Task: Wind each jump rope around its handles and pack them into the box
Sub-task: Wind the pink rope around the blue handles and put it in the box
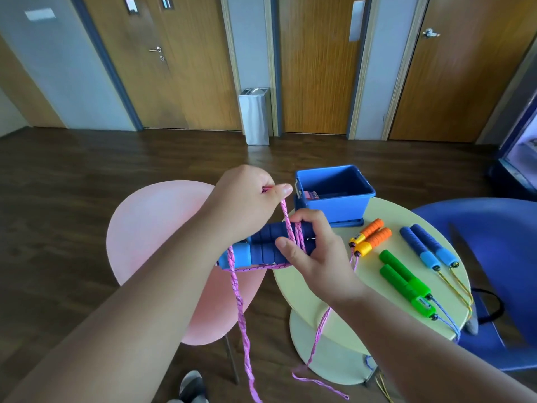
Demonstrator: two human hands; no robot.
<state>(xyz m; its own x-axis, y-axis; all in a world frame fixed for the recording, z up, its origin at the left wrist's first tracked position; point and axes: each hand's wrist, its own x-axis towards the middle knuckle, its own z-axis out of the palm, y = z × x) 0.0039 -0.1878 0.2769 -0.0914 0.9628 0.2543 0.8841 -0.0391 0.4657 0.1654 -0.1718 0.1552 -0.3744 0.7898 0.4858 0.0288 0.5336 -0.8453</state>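
Note:
My right hand (312,251) grips a pair of dark blue foam handles (263,245) held side by side, with a few turns of pink rope (296,237) round them. My left hand (247,199) pinches the pink rope above the handles; the rest of the rope (241,309) hangs down to the floor. The blue box (334,196) stands at the far edge of the round yellow table (374,289), with something pink inside. On the table lie orange handles (370,237), green handles (406,282) and another blue pair (430,247).
A pink chair (151,228) stands left of the table and a blue chair (499,257) to its right. Ropes of the table's pairs hang over its near right edge. A steel bin (255,114) stands by wooden doors at the back.

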